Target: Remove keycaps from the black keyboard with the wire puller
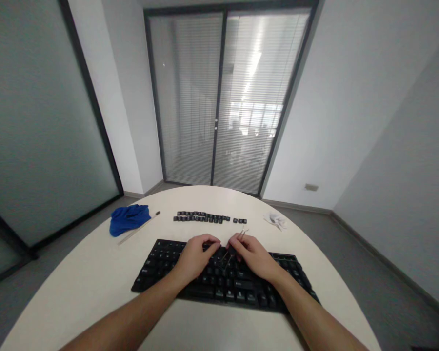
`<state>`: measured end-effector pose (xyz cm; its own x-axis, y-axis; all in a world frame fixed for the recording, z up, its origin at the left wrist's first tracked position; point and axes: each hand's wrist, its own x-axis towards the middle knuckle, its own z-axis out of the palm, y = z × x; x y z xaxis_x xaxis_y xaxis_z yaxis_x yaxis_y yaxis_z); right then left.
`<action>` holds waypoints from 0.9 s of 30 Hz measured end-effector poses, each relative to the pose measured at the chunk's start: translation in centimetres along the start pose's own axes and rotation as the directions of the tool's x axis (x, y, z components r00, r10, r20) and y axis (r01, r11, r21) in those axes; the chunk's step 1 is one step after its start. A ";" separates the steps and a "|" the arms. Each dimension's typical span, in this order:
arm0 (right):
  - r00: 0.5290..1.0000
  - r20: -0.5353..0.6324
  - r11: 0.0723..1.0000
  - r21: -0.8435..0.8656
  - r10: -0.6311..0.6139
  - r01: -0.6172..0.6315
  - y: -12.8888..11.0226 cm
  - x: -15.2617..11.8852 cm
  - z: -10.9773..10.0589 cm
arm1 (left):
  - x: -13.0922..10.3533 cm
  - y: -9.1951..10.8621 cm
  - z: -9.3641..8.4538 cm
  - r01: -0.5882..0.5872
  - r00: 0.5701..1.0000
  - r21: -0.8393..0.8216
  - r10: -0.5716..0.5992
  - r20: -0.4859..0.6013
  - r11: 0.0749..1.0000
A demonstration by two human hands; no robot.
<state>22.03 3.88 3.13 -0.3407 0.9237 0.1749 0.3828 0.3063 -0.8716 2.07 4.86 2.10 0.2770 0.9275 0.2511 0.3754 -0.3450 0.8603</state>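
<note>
A black keyboard [205, 291] lies across the near part of the round table, with several keys gone from its upper rows. My left hand [195, 256] rests over its upper middle, thumb and fingers curled close together near the keys; whatever may be between the fingertips is too small to make out. Just right of it, my right hand [251, 252] pinches a thin metal tool [242, 235] that slants down towards the keyboard. Beyond the hands, loose black keycaps [199, 217] lie in two rows, with a few set apart on the right.
On the table [76, 287], a blue cloth [129, 219] lies at the left beside a thin brush [139, 229]. A crumpled white tissue [275, 221] is at the right. The table's curved edge borders grey floor, with glass doors [219, 97] behind.
</note>
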 end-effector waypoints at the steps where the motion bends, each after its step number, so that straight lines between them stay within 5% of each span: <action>1: 1.000 0.002 1.000 0.008 0.004 -0.004 0.2 0.0 0.0 | 0.0 -0.1 0.0 0.003 1.000 0.013 -0.003 -0.010 1.000; 12: 0.998 -0.036 0.998 -0.014 0.053 -0.053 0.0 0.1 0.2 | -0.2 -0.7 0.1 -0.037 0.998 0.180 0.044 -0.037 0.983; 20: 0.954 -0.103 0.957 -0.052 0.281 -0.287 0.4 0.2 -2.0 | -0.1 -0.5 -0.5 -0.021 1.000 0.233 0.025 -0.017 0.972; 27: 0.981 -0.062 0.981 -0.045 0.186 -0.189 1.0 0.3 -0.8 | 0.2 -1.7 -1.2 -0.020 0.999 0.264 0.028 -0.029 0.964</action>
<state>23.01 4.66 2.68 -0.2099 0.9770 0.0375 0.4787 0.1361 -0.8674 0.47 5.81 1.25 0.2619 0.9211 0.2881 0.5900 -0.3890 0.7075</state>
